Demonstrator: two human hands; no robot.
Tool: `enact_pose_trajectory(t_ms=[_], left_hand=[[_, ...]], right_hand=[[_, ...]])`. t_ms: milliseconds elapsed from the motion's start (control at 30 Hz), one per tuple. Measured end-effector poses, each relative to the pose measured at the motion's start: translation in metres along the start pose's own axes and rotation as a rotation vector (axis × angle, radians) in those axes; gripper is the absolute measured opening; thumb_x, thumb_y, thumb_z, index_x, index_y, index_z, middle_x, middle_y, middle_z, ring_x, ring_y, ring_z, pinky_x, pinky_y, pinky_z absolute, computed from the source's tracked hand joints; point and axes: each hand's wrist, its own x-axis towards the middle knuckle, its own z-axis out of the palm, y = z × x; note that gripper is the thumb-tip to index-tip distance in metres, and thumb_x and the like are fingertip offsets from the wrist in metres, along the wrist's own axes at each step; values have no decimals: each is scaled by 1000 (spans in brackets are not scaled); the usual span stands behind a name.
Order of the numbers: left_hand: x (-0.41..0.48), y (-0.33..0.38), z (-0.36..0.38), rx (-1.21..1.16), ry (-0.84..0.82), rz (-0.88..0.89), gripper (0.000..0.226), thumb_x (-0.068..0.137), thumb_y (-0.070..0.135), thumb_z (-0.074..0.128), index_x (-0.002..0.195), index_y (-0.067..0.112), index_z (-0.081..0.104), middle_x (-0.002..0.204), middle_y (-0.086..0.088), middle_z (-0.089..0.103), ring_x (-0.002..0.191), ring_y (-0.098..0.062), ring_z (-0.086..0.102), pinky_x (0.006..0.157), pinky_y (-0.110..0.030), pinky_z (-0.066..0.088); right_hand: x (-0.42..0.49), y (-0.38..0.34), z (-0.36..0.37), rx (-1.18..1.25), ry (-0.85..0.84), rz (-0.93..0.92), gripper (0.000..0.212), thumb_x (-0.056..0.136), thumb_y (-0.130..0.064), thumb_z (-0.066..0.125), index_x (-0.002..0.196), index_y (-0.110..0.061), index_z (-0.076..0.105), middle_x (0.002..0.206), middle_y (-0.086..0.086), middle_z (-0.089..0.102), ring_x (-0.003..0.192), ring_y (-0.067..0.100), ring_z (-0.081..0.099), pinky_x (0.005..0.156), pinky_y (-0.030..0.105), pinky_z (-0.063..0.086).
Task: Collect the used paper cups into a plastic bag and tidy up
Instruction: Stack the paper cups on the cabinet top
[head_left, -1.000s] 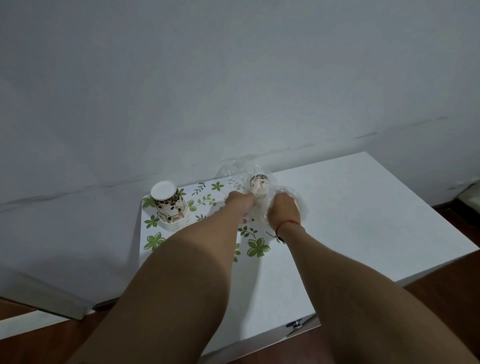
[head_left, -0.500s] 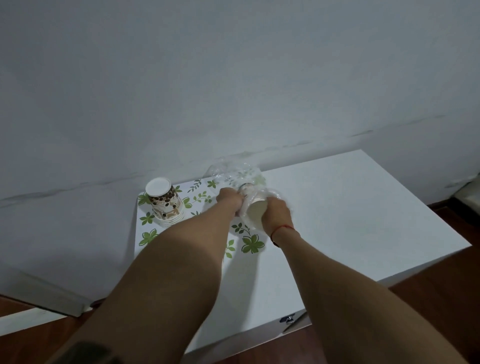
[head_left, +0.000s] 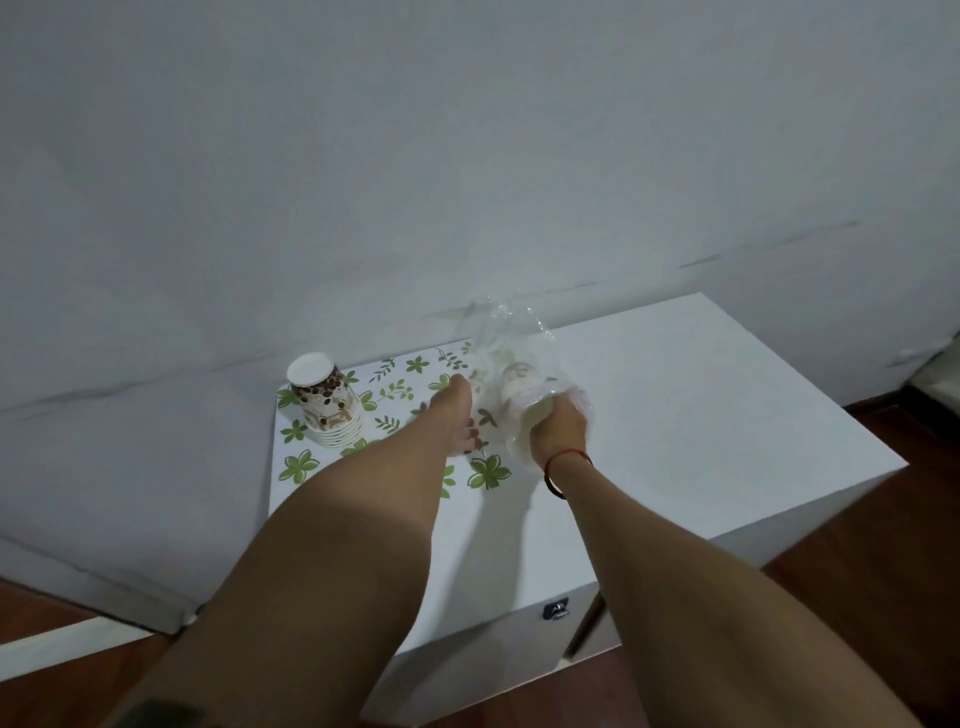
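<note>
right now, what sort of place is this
Probably a room in a home, though little shows. There is a plain white wall, a wooden floor and a white table with a leaf-print mat. On the mat stands a stack of paper cups.

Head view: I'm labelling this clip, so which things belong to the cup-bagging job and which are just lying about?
Job in hand:
clear plastic bag
paper cups inside it
upturned stack of paper cups
right hand, gripping the bag
left hand, at the bag's edge

Just lying about:
leaf-print mat
white table
red wrist cord
latch on the table's front
</note>
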Motion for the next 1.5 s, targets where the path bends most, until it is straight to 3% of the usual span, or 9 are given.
enact_pose_trajectory(t_ms=[133, 267, 400, 833, 967, 1133, 1200, 1400, 1500], left_hand=[[-15, -11, 3, -129, -200, -38, 18, 100, 9, 45, 88, 1, 56, 85, -15, 58, 73, -24, 58, 68, -36, 57], [6, -14, 6, -36, 92, 113, 29, 84, -16, 58, 109, -4, 54, 87, -17, 60, 67, -23, 59, 41, -30, 56], [25, -19, 9, 41, 207, 125, 60, 77, -3, 70, 131, -5, 43, 115, -20, 63, 96, -32, 67, 77, -48, 60], [-11, -11, 16, 235, 297, 151, 58, 89, 50, 56, 122, 2, 53, 116, -13, 64, 101, -33, 67, 80, -41, 59], [-37, -7, 15, 286, 159, 100, 63, 77, 33, 78, 123, -1, 51, 100, -17, 65, 75, -29, 71, 46, -38, 59], [-8, -17, 14, 234, 290, 117, 57, 71, 3, 79, 121, -7, 53, 117, -20, 66, 97, -37, 69, 70, -59, 58], [-12, -22, 17, 205, 351, 150, 51, 76, 8, 77, 121, -5, 58, 122, -20, 65, 103, -35, 68, 81, -48, 59], [-30, -40, 26, 231, 415, 168, 51, 97, 38, 44, 129, 0, 53, 128, -18, 61, 114, -34, 60, 96, -39, 52], [-38, -47, 24, 288, 462, 174, 59, 97, 48, 39, 132, 1, 50, 130, -16, 58, 118, -35, 57, 93, -38, 47]], right_hand=[[-3, -2, 1, 122, 38, 62, 28, 97, -7, 37, 113, -1, 59, 96, 9, 56, 96, 22, 50, 80, 24, 35], [-6, -3, 0, 11, -4, -12, 35, 95, -7, 39, 125, -4, 57, 129, 17, 57, 120, 33, 53, 99, 31, 39], [-7, 8, -6, -65, -86, -61, 42, 93, -3, 37, 129, -10, 57, 137, 14, 54, 126, 33, 49, 102, 28, 38], [-11, 28, -15, 76, -150, -50, 39, 98, -10, 36, 129, -17, 58, 134, 8, 55, 100, 18, 48, 87, 22, 36], [-17, 23, -8, 75, -174, -24, 42, 97, -8, 36, 135, -16, 54, 141, 7, 49, 123, 25, 49, 96, 21, 34], [-30, 30, -17, -20, -248, -129, 42, 91, -14, 46, 128, -25, 62, 135, 4, 58, 125, 26, 53, 109, 37, 40], [-35, 38, -25, 55, -284, -149, 35, 89, -35, 53, 119, -27, 68, 125, 1, 66, 118, 21, 59, 107, 40, 43], [-37, 41, -36, -224, -353, -302, 55, 86, -24, 57, 139, -21, 46, 139, 4, 52, 127, 24, 49, 106, 34, 40], [-38, 39, -33, -79, -312, -244, 32, 90, -32, 51, 120, -22, 56, 122, 5, 58, 111, 23, 54, 89, 28, 41]])
